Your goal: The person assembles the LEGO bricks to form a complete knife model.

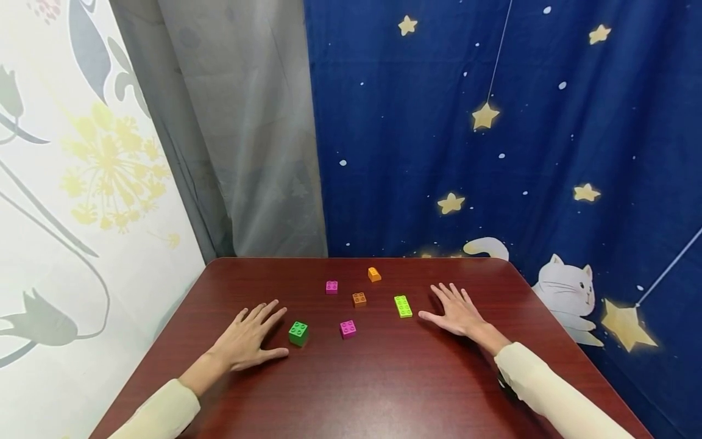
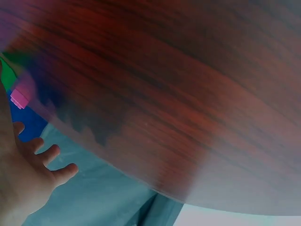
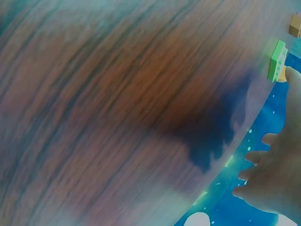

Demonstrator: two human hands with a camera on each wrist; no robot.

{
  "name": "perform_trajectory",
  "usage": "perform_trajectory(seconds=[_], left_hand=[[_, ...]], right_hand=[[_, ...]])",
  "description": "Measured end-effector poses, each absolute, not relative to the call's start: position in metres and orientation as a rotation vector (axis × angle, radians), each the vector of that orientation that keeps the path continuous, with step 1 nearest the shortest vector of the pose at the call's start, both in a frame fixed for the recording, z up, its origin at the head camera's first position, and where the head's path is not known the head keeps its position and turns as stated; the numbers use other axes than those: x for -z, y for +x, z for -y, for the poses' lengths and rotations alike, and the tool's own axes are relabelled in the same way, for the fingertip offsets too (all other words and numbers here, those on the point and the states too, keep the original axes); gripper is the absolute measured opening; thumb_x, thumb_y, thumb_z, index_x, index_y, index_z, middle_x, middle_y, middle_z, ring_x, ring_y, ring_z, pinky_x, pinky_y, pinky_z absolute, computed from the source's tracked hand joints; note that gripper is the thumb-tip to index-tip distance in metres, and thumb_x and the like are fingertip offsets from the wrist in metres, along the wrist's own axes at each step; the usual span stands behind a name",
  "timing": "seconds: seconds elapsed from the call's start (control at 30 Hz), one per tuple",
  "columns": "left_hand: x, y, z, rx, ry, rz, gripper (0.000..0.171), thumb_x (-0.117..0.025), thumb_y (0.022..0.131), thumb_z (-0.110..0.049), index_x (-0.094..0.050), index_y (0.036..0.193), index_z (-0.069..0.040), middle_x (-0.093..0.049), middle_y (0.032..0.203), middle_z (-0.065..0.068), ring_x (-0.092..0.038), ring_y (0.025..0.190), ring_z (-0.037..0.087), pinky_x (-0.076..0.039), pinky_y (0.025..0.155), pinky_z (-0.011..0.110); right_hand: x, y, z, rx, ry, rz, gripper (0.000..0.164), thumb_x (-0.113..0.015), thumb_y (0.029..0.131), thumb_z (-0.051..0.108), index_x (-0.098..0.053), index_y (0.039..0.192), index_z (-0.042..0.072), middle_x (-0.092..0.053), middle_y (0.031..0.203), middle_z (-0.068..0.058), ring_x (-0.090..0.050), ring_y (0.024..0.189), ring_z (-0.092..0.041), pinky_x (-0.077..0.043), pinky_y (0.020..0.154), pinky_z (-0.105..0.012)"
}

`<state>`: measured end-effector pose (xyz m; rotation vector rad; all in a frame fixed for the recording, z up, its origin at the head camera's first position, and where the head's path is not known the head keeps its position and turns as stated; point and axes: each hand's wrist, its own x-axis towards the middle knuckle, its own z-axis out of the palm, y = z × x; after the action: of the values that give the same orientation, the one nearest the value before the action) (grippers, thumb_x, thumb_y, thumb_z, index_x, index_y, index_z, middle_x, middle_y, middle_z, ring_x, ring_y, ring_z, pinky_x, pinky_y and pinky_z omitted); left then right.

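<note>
My left hand (image 1: 247,340) is spread over the left part of the table, its thumb just left of a green toy building brick (image 1: 298,333). On the other side, my right hand (image 1: 456,312) has its fingers spread as well, and a lime-green long brick (image 1: 403,306) lies just left of its thumb. Between the hands are two magenta bricks, a far one (image 1: 331,287) and a near one (image 1: 348,329), with a brown-orange brick (image 1: 359,299) among them. Farthest back sits an orange sloped brick (image 1: 374,274). Neither hand holds anything.
The dark red wooden table (image 1: 373,390) has rounded far corners. Behind it hang a grey curtain (image 1: 258,134) and a blue curtain (image 1: 384,134) with stars and a white cat. A white floral-patterned surface (image 1: 71,213) stands at the left.
</note>
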<state>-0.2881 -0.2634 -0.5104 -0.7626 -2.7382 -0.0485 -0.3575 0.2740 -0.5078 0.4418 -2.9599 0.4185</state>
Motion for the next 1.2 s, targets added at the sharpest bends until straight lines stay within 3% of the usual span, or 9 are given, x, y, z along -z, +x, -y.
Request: perform_trajectory(seconds=[0.47, 0.83, 1.2], left_hand=[[0.512, -0.289, 0.25, 0.293, -0.804, 2.764, 0.092, -0.07, 0.088, -0.07, -0.047, 0.157, -0.014, -0.048, 0.157, 0.012, -0.046, 0.142, 0.039, -0.036, 0.111, 0.067], [0.514, -0.291, 0.244, 0.476, -0.851, 2.782, 0.088, -0.075, 0.087, -0.063, -0.049, 0.155, -0.014, -0.055, 0.151, 0.006, -0.048, 0.139, 0.038, -0.042, 0.106, 0.064], [0.514, -0.293, 0.24, 0.798, -0.784, 2.836, 0.08, -0.078, 0.089, -0.055, -0.052, 0.153, -0.016, -0.053, 0.148, 0.012, -0.05, 0.138, 0.035, -0.045, 0.105, 0.061]], right_hand=[[0.513, -0.36, -0.251, -0.452, 0.452, 3.005, 0.099, -0.059, 0.091, 0.075, -0.04, 0.159, 0.005, -0.036, 0.163, -0.023, -0.023, 0.153, -0.048, -0.014, 0.123, -0.064], [0.514, -0.359, -0.235, -0.486, 0.488, 2.986, 0.098, -0.063, 0.09, 0.073, -0.041, 0.158, 0.006, -0.039, 0.163, -0.019, -0.026, 0.153, -0.045, -0.018, 0.123, -0.061], [0.52, -0.361, -0.228, -0.486, 0.526, 2.933, 0.096, -0.065, 0.089, 0.072, -0.048, 0.155, 0.005, -0.048, 0.157, -0.017, -0.037, 0.148, -0.042, -0.028, 0.12, -0.059]])
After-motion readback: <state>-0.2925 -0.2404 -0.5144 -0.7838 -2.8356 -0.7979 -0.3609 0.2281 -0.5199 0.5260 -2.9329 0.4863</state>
